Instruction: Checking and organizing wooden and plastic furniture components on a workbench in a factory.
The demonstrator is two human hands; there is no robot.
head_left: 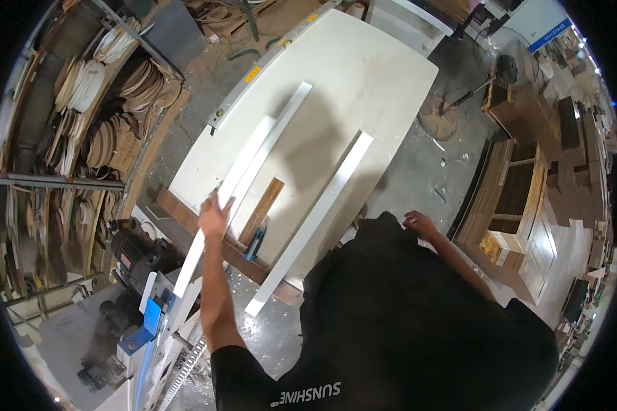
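My left hand [214, 218] is closed on a long white strip [190, 266], whose lower end reaches past the table edge beside a machine. A second white strip [284, 116] lies along it, reaching farther up the table; the hand partly hides where the two meet. Off the table's right side, my right hand [419, 223] hangs with loosely bent fingers and nothing visible in them. Another white strip [315, 216] rests apart on the right part of the table, its near end overhanging. Between the strips lie a short brown wooden piece [260, 214] and a small blue tool [255, 244].
The pale worktable [363, 61] has a brown near edge. A machine with a dark motor [134, 250] stands at the left. Shelves [82, 181] at the far left hold curved pieces. A stand [439, 116] and stacked boards [504, 198] are on the right.
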